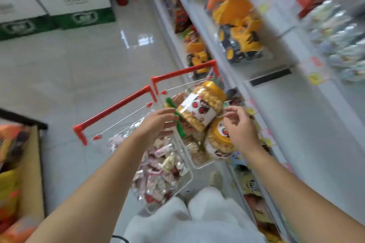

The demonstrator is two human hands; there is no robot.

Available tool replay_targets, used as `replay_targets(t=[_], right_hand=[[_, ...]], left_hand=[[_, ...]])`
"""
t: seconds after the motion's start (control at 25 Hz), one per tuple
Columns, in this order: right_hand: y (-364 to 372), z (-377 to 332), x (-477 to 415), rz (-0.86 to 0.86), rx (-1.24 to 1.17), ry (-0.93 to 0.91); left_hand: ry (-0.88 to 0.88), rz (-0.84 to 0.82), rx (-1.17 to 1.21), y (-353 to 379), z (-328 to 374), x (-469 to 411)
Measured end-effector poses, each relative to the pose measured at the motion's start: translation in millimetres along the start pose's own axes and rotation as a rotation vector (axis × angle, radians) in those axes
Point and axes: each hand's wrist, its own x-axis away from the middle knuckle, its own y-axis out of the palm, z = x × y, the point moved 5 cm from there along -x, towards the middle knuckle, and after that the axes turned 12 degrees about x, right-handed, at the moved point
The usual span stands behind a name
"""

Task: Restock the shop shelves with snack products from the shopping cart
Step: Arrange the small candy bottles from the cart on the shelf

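Pale tiled floor [79,75] fills left and centre. White shelf unit [276,104] runs along the right side, and yellow toy trucks [241,31] in clear packs sit at its front edges. Green-and-white cartons [59,6] are stacked on the floor at the far left. Shopping cart [116,107], with red handles and two wire baskets, stands beside the shelf unit's lower edge. The near basket holds wrapped sweets [162,167]. The far basket holds clear jars of round snacks. The person's white trousers [197,219] are at the bottom, with one shoe [215,178] beside the near basket. The upper snack jar [197,110], with a yellow lid and a white label, lies tilted on top of the far basket's pile. The second snack jar [219,140] is just below it, its yellow lid facing up. A green band [170,104], possibly another lid, lies against the upper jar's left end. Left hand [156,124] reaches over the near basket, its fingers [167,113] straight and slightly apart, tips at the green band. Blur hides whether they touch it. Right hand [241,128] hangs over the second jar's lid, its fingers [230,116] loosely curled and apart, gripping nothing.
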Motion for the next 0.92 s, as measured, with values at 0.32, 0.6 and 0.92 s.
replay_targets(t=[0.32,0.6,0.92], right_hand=[[207,20,4,-0.629,0.320,0.210],[286,61,-18,-0.635,0.182,0.539],[309,73,-29,-0.503,0.227,0.502]], left_hand=[[-0.164,0.339,0.179,-157,-109,22],[-0.290,0.418,0.317,-170,-169,20],[-0.348,0.468,0.377,-177,-208,8]])
